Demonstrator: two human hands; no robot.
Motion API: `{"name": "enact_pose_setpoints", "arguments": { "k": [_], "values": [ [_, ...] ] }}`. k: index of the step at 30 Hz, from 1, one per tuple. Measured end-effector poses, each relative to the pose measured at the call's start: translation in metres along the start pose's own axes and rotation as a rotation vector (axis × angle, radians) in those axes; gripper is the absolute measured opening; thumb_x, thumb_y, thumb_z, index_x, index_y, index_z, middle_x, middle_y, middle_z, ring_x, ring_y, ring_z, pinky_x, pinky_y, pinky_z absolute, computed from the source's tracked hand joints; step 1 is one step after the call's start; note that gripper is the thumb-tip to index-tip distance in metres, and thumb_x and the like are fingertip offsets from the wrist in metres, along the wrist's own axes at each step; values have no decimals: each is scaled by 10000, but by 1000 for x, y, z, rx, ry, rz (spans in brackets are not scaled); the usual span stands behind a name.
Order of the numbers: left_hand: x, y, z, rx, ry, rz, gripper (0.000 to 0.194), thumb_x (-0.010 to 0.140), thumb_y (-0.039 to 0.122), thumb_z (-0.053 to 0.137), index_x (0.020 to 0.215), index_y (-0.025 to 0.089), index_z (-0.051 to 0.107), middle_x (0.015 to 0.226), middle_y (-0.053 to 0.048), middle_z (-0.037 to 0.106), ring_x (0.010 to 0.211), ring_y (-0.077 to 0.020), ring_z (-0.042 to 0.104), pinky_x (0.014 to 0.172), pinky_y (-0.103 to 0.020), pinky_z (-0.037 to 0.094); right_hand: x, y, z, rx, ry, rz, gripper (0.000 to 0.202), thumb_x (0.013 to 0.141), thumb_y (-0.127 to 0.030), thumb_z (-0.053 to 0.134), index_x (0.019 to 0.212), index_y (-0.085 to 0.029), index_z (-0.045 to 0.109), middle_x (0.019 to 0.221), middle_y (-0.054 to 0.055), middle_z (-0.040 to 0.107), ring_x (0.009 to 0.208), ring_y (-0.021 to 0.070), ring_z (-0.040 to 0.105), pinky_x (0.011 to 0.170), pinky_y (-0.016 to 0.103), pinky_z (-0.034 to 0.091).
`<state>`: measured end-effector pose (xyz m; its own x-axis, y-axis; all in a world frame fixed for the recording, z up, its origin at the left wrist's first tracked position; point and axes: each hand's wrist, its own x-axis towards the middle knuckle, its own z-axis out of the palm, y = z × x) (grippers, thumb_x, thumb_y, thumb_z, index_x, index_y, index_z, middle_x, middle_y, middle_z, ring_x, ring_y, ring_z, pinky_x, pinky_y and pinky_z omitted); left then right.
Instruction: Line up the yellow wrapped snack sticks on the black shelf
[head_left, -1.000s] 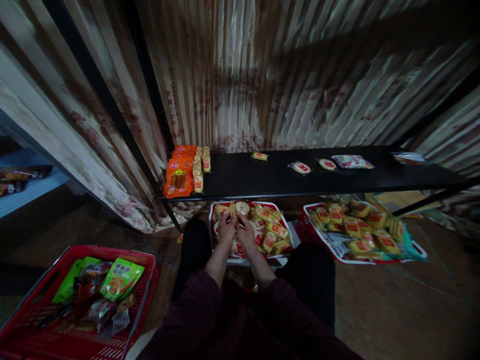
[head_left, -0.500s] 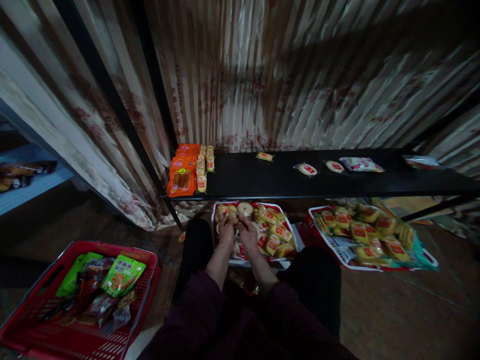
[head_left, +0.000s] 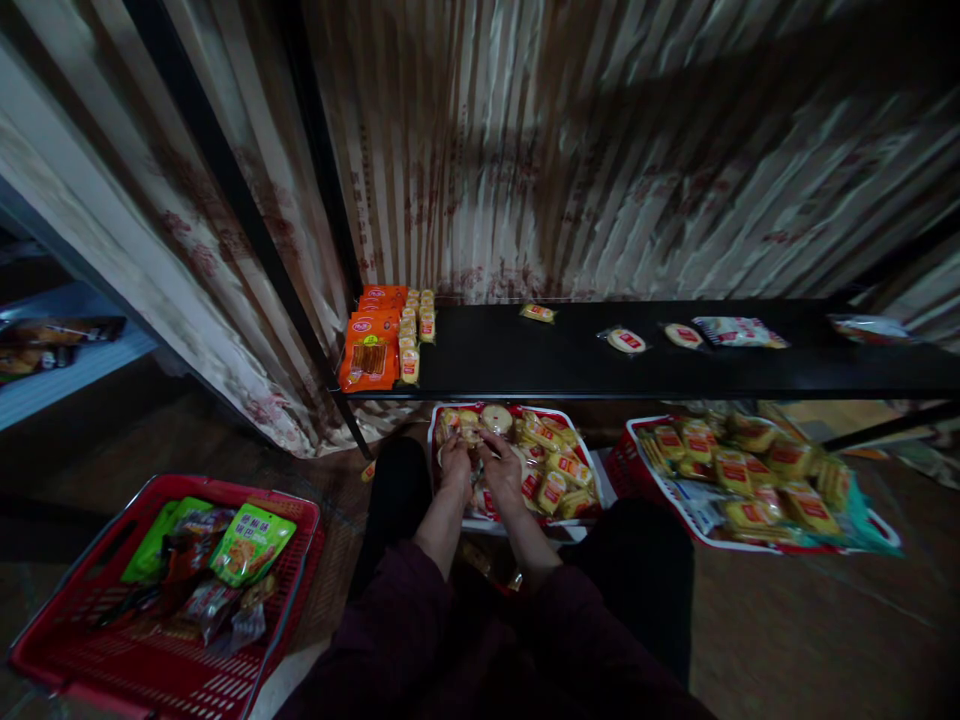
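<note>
Close together over the middle basket (head_left: 592, 490), my left hand (head_left: 455, 466) and my right hand (head_left: 502, 472) both have their fingers closed on a small clear-wrapped biscuit packet (head_left: 469, 433). The fingers partly cover it, so its exact outline is hard to make out. Below and around them, the basket holds many wrapped biscuits, among them yellow packets with red labels (head_left: 552, 492). A pale round biscuit (head_left: 496, 419) lies just beyond my fingertips.
A black shelf (head_left: 487, 360) runs behind, with orange bags (head_left: 369, 355), a row of biscuit packets (head_left: 409, 360) and scattered packets. Another filled basket (head_left: 637, 480) stands right. At left is a red basket (head_left: 67, 640) with green bags (head_left: 253, 543).
The view has shifted slightly, moving the shelf and right basket rightward in the picture. My hands remain over the middle basket, the packet still between my fingers.
</note>
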<state>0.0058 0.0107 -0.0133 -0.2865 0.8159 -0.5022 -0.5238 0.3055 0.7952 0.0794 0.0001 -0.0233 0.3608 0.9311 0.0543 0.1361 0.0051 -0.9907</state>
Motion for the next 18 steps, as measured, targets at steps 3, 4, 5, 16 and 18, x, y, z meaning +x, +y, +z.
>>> {"name": "enact_pose_setpoints", "arguments": {
  "k": [3, 4, 5, 16, 18],
  "values": [
    [-1, 1, 1, -16, 9, -16, 163, 768, 192, 588, 916, 175, 654, 957, -73, 690, 846, -138, 639, 828, -276, 473, 0, -1, 0, -14, 0, -13, 331, 704, -401, 583, 946, -202, 692, 1032, 65, 695, 999, 238, 616, 954, 426, 439],
    [-2, 2, 2, -23, 8, -20, 158, 773, 188, 580, 912, 176, 654, 956, -70, 690, 840, -134, 640, 830, -275, 473, 0, -1, 0, -21, 2, -17, 331, 705, -404, 583, 945, -204, 692, 1026, 63, 696, 1001, 239, 614, 959, 429, 434],
    [-3, 2, 2, -31, 7, -25, 154, 778, 181, 571, 907, 177, 655, 949, -65, 690, 831, -129, 639, 828, -271, 474, 0, -1, 0, -28, 3, -17, 333, 705, -406, 584, 948, -205, 691, 1022, 63, 696, 1002, 240, 613, 965, 433, 428],
    [-8, 12, 6, -98, -9, -97, 106, 781, 130, 550, 820, 168, 641, 838, -45, 685, 669, -100, 623, 730, -252, 495, -1, -13, 5, 10, -37, -18, 368, 715, -429, 599, 981, -183, 668, 1040, 77, 687, 972, 229, 619, 935, 412, 449],
    [-7, 12, 6, -98, 1, -92, 93, 777, 136, 561, 816, 171, 638, 812, -40, 682, 666, -106, 623, 729, -261, 496, -2, -15, 6, -8, -35, -18, 374, 717, -433, 596, 984, -180, 664, 1042, 82, 684, 956, 228, 622, 929, 409, 450]
  ]
}}
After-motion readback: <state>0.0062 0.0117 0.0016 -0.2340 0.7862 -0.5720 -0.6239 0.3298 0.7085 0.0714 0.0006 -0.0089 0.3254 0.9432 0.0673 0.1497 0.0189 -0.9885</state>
